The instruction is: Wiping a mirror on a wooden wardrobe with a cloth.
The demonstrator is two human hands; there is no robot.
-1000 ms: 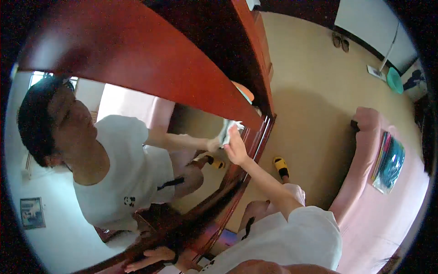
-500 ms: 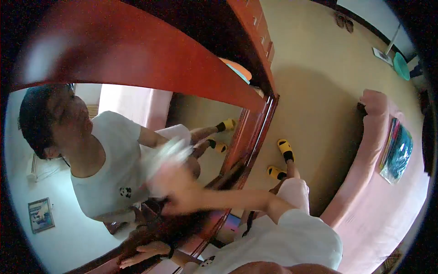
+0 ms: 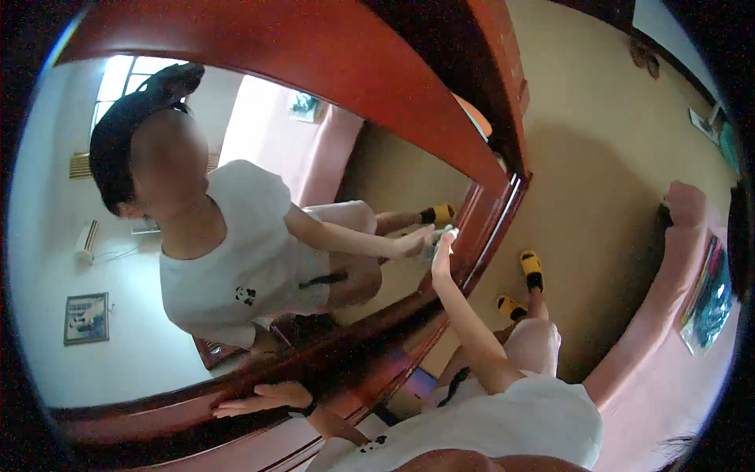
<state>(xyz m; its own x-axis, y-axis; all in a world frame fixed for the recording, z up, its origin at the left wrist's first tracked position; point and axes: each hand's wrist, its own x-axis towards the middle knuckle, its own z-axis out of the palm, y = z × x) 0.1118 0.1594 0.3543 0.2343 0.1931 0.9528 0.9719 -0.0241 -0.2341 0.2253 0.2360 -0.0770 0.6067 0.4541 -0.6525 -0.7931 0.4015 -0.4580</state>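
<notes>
Head view: We observe the right hand (image 3: 443,256) at the right end of a framed wall mirror (image 3: 141,350), holding a pale cloth (image 3: 430,249) to the glass, fingers nearly straight and aimed toward the far side. The cloth is bunched and mostly covered by the hand; we cannot determine its long axis. The mirror's long axis runs left to right, its glass facing the person, whose reflection fills much of it. The left hand (image 3: 271,399) holds nothing; its fingers are extended, pointing left along the dark-red wooden frame (image 3: 173,389) on the near side. Its contact there is hard to make out.

To the right, on a pink cover (image 3: 629,377), a clear plastic bag (image 3: 708,303) contains something teal; its folds are indistinct. Far right, a green basin (image 3: 729,147) is cut off, contents unseen. In a shadowed cabinet opening (image 3: 440,39) we note an orange-edged item (image 3: 476,115), partly hidden.
</notes>
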